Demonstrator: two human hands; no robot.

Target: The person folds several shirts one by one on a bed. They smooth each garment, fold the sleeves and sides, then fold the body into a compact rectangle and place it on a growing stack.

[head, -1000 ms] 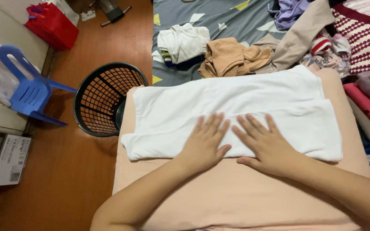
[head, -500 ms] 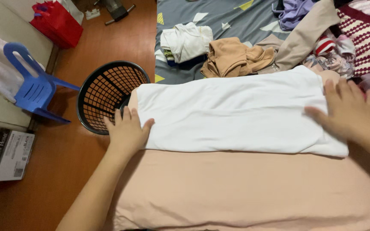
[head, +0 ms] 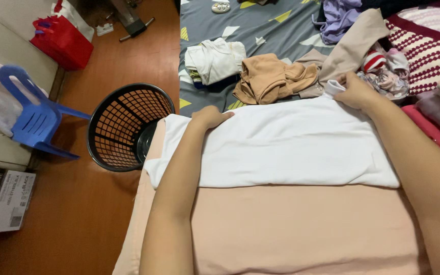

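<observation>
White garment [head: 291,145] lies flat, folded into a wide rectangle, centre of frame on a peach cloth [head: 301,229] covering the near surface. Left hand [head: 211,117] at 11 o'clock of the garment, on its far left corner, fingers curled over the edge; looks like a loose pinch of the fabric, though the fingertips are hidden, so the exact hold cannot be told. Right hand [head: 355,90] at 1 o'clock of the garment, at the far right corner, fingers closed narrow on a small raised bit of white fabric. Both forearms run down over the cloth toward 6 o'clock.

Beyond the garment at 12 o'clock: crumpled tan garment [head: 271,76], touching or just beside the white one's far edge. At 11 o'clock of that, a bundled white piece [head: 215,60] on a grey patterned sheet [head: 260,25]. At 2 o'clock, a heap of clothes [head: 408,46], striped maroon and white on top.

At 9 o'clock, black mesh basket [head: 128,127] on the wooden floor [head: 77,214], just beside the cloth's corner. Further out at 9, blue plastic chair [head: 34,114]; red bag [head: 62,40] at 10 o'clock; cardboard box [head: 3,201] at 8 o'clock.
</observation>
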